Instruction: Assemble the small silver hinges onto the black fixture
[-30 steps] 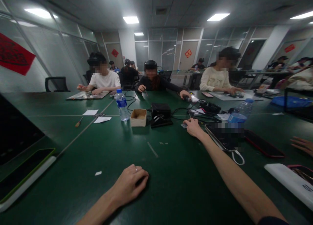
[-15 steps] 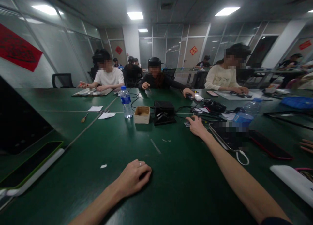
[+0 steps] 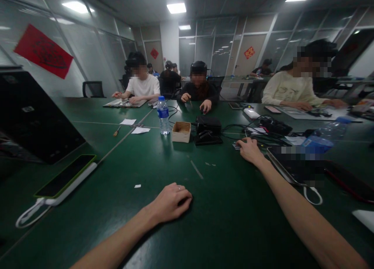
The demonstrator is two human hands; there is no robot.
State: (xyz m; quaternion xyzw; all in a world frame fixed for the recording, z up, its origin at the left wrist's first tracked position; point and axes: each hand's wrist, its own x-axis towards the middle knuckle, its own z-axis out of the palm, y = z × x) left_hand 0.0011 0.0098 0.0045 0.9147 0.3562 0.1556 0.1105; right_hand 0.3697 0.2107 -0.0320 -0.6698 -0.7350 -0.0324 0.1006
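Observation:
My left hand [image 3: 172, 200] rests knuckles-up on the green table [image 3: 122, 171] close to me, fingers curled under in a loose fist, a ring on one finger, nothing visible in it. My right arm is stretched far forward. My right hand [image 3: 249, 149] lies fingers-down on a small flat card-like piece [image 3: 236, 146] near the black cables [image 3: 233, 128]. Whether it grips the piece is not clear. A dark tablet [image 3: 292, 165] lies just right of that hand.
Ahead stand a water bottle [image 3: 163, 116], a small cardboard box [image 3: 181, 131] and a black device [image 3: 208, 129]. A phone on a white charger [image 3: 64, 179] and a black screen [image 3: 35, 117] are at left. Several people sit across the table. A screwdriver [image 3: 117, 131] lies by paper slips.
The view has swung left, so everything shifted right in frame. My hands stayed almost where they were on the table. The person opposite drew an outstretched arm back in.

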